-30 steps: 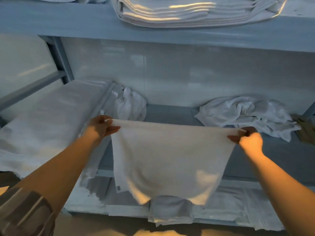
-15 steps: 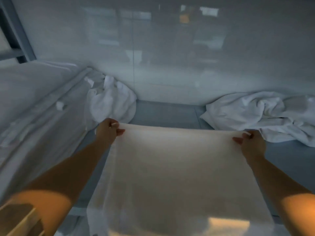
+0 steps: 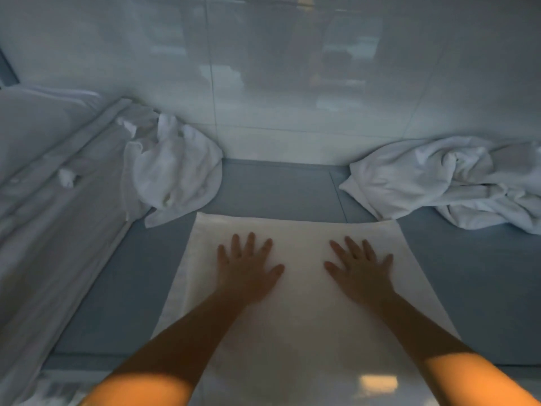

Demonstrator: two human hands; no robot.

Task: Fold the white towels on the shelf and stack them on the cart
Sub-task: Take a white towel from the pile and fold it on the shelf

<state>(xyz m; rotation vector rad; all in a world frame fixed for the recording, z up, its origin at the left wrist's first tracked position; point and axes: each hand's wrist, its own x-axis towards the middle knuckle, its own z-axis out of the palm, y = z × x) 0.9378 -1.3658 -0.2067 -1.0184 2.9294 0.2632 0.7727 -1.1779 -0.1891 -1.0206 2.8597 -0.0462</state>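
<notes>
A white towel (image 3: 298, 288) is shown laid flat on the blue shelf (image 3: 278, 189), its near part overhanging the front edge; the left hand (image 3: 246, 271) and right hand (image 3: 361, 272) are pressed flat upon it, fingers straight and spread, nothing gripped; the cloth is judged soft, light and limp, best pinched at corners; crumpled towels (image 3: 439, 180) lie beside

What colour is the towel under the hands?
White, looking a bit creamy in the dim light; the head view shows the towel best.
</notes>
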